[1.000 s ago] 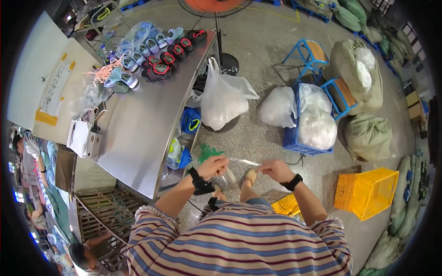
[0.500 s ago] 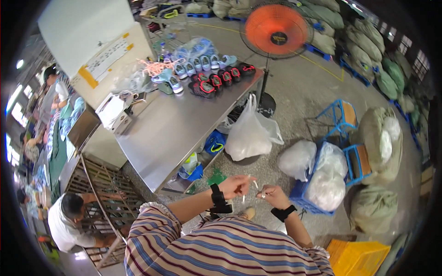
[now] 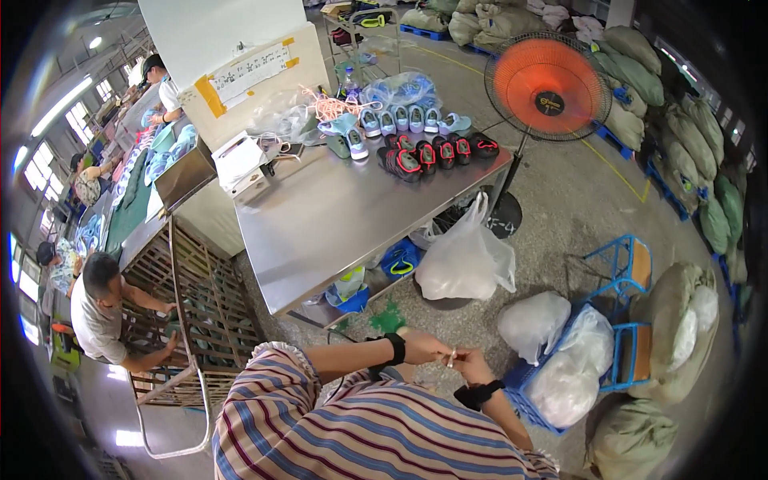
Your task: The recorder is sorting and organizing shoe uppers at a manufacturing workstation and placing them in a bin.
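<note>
My left hand (image 3: 426,346) and my right hand (image 3: 474,366) meet in front of my body, above the floor, with fingers pinched together. Between their fingertips shows a small white strip (image 3: 452,358), thin and partly hidden by the fingers; its exact kind is too small to make out. Both wrists wear black bands. Beyond my hands stands a steel-topped table (image 3: 336,232). Along its far side are a row of light blue shoes (image 3: 404,120) and a row of black shoes with red trim (image 3: 440,152).
A full white plastic bag (image 3: 460,260) hangs by the table's right end, near an orange fan (image 3: 548,88). To the right are a blue crate (image 3: 524,392) with plastic bags, blue-framed stools (image 3: 632,352) and large sacks (image 3: 680,336). At left, a person (image 3: 96,312) handles a slatted cart (image 3: 188,280).
My hands have come together; they were apart, with a white strip dangling at the left one. The view has shifted, and the person at left has straightened up somewhat beside the cart.
</note>
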{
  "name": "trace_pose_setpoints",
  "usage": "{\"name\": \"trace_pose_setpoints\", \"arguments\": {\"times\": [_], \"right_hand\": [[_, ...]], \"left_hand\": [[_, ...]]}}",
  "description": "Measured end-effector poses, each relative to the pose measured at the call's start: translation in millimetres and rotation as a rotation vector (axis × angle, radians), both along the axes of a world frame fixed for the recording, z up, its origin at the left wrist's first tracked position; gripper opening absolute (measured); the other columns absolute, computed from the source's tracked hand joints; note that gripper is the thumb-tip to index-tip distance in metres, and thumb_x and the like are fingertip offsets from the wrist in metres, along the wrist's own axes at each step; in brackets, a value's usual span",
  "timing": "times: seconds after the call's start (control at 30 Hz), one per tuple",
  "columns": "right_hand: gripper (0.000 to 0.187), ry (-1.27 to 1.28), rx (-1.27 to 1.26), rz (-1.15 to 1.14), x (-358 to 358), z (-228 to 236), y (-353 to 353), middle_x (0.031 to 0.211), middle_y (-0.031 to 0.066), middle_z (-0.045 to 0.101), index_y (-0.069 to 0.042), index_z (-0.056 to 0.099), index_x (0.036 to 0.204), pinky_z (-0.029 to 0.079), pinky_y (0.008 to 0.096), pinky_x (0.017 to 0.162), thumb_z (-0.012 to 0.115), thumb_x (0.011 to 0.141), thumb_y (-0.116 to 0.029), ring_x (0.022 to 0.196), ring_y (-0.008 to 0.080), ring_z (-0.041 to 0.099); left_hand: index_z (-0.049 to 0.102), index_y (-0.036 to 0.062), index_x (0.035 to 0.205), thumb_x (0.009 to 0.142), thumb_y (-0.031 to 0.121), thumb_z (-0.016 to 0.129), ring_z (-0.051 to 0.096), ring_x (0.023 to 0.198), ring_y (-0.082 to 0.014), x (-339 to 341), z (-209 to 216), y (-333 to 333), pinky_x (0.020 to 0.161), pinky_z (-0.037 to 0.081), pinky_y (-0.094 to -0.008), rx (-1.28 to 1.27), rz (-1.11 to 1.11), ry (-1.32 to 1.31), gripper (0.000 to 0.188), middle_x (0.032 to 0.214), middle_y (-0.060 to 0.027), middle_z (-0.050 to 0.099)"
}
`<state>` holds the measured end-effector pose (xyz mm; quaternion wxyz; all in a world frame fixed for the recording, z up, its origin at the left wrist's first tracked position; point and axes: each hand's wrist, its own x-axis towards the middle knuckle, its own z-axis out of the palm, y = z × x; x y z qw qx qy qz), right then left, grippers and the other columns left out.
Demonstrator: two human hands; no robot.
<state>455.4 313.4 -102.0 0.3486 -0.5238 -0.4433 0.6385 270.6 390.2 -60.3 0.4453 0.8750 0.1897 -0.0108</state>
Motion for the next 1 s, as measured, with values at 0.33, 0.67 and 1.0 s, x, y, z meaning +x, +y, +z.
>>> {"name": "trace_pose_setpoints", "arguments": {"times": [0.33,0.67,1.0], "right_hand": [[0.008,0.026,-0.177,-0.546,79,-64,47,0.063,0.0036,0.059,-0.001,0.062,0.066,0.042,0.023,0.055,0.056,0.07,0.003,0.058,0.0107,0.053],[0.017,-0.582,-0.184,-0.775,161,-107,180,0.065,0.0092,0.063,0.0,0.061,0.081,0.048,0.0295,0.054,0.058,0.076,-0.016,0.055,0.0174,0.062],[0.015,-1.043,-0.026,-0.248,88,-89,289,0.077,0.013,0.063,-0.013,0.066,0.081,0.048,0.0399,0.067,0.056,0.072,-0.019,0.074,0.0304,0.06]], "left_hand": [[0.064,0.0136,0.083,0.074,0.03,0.056,0.059,0.075,-0.028,28,-41,97,0.067,0.046,-0.0374,0.086,0.207,0.245,0.021,0.081,-0.009,0.063],[0.031,0.0204,0.129,0.076,0.024,0.058,0.056,0.082,-0.0381,70,-41,212,0.071,0.046,-0.0436,0.028,0.326,0.032,0.06,0.137,-0.0189,0.018],[0.036,0.0142,0.127,0.078,0.031,0.058,0.058,0.087,-0.0356,48,-57,200,0.074,0.047,-0.0436,0.207,0.179,0.558,0.056,0.138,-0.0206,0.016]]}}
